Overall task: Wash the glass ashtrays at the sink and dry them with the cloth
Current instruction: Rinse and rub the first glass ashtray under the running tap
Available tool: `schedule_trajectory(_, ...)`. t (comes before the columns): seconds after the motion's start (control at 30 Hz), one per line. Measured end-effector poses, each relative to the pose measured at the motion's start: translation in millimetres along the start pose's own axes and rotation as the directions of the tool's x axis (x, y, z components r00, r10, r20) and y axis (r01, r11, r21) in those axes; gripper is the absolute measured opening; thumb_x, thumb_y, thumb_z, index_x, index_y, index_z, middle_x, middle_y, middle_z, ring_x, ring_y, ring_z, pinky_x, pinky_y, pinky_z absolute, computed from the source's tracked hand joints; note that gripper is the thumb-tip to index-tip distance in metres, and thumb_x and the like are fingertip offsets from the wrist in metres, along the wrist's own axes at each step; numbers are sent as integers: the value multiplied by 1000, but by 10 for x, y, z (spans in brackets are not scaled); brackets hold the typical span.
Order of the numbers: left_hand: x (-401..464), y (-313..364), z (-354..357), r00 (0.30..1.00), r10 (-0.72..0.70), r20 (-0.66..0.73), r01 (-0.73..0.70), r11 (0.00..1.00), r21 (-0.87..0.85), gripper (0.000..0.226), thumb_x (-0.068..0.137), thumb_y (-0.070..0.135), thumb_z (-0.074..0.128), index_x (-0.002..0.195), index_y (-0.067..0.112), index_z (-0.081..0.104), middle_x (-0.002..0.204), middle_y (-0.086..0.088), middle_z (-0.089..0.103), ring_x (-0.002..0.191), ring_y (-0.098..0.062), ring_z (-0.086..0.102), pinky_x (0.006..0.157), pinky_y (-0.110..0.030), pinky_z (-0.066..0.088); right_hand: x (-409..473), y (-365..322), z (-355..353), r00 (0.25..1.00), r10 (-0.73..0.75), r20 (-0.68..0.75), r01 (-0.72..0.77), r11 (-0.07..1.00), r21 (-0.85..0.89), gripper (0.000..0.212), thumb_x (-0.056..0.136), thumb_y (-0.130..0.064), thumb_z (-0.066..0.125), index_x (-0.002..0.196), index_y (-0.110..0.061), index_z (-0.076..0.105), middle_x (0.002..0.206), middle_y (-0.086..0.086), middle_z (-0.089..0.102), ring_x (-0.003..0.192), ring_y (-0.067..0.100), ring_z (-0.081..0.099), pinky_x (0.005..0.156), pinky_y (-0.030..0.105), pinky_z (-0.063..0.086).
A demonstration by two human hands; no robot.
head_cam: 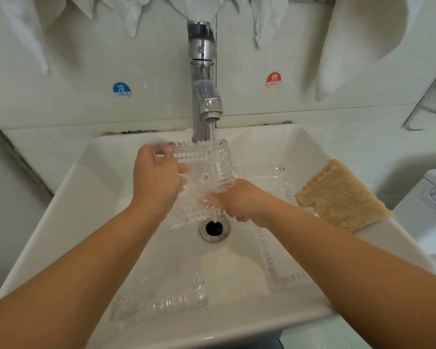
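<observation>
A square ribbed glass ashtray (209,165) is tilted under the running tap (205,91), water pouring over it. My left hand (159,177) grips its left edge. From below, my right hand (239,200) holds its lower right corner with curled fingers. More glass ashtrays lie in the white sink (61,215): one at the front left (161,295), one at the front right (285,270), one behind at the right (267,177) and one under my hands (191,212). A tan cloth (340,197) lies on the sink's right rim.
The drain (214,229) sits open mid-basin. White cloths (358,41) hang on the wall above. Cold (122,90) and hot (273,80) stickers flank the tap. A white toilet tank (428,205) stands at the right, and a metal rack (431,96) above it.
</observation>
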State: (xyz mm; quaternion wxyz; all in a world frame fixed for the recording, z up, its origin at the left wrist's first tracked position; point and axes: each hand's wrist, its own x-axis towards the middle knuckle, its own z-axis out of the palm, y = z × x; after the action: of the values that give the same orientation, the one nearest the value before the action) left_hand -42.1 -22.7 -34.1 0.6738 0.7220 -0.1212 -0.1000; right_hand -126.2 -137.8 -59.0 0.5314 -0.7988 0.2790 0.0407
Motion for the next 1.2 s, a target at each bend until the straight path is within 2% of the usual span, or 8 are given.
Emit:
schedule_trajectory(0.1,4,10,-23,999,38,-5,-38,999,12,25,96,5,38,90,28,47,79,-10,65,55,-18,51,50,-27,43,-2,-14,26,998,-28,-64,28,1000,-2,28,93,-38,59,74,-17,56,43,-2,49,27,4,40,34,14,30)
schedule_trajectory(0.4,2,20,-95,982,191,-1,-189,974,125,30,89,1,39,86,30,47,82,-5,68,58,-17,57,61,-34,46,60,79,3,981,-131,141,94,966,239,18,92,3,42,94,-11,53,63,1,42,49,8,39,49,20,32)
schedule_trajectory(0.57,-41,41,-80,963,270,18,-269,951,153,30,90,2,41,85,31,46,82,-2,68,60,-15,59,60,-33,48,34,16,83,989,-94,-115,101,993,57,35,87,-39,67,92,-4,64,58,3,50,42,11,48,41,18,37)
schedule_trajectory(0.67,-25,56,-109,960,280,1,-276,947,163,31,91,3,40,84,32,47,86,-2,69,61,-13,60,58,-30,49,87,36,117,981,-125,-149,121,992,-31,41,96,-43,52,100,-2,56,64,4,47,49,12,46,48,22,38)
schedule_trajectory(0.77,12,64,-136,964,264,-31,-255,953,163,32,90,2,41,83,33,47,83,-1,68,61,-14,61,56,-31,48,83,55,103,992,-124,-33,127,986,111,18,101,-19,39,98,-8,53,63,-1,43,52,9,41,48,19,33)
schedule_trajectory(0.9,30,79,-145,969,245,-29,-236,953,189,34,89,1,41,83,34,46,83,0,68,65,-21,61,57,-33,48,88,86,97,994,-68,84,33,930,365,17,94,-17,58,108,-9,52,76,0,48,56,6,48,53,20,37)
schedule_trajectory(1.0,58,71,-139,981,192,-10,-185,959,215,33,89,1,41,82,33,45,84,-1,67,65,-23,60,59,-34,48,48,65,112,998,-36,-46,43,986,160,28,91,-34,64,94,-12,48,75,2,52,51,7,54,54,22,40)
schedule_trajectory(1.2,99,63,-112,998,59,-1,-57,968,243,28,90,5,43,82,32,44,82,-5,67,64,-24,59,62,-36,48,43,73,159,916,-288,-279,148,889,-432,53,100,-53,24,63,-17,34,59,-1,41,56,16,43,56,31,34)
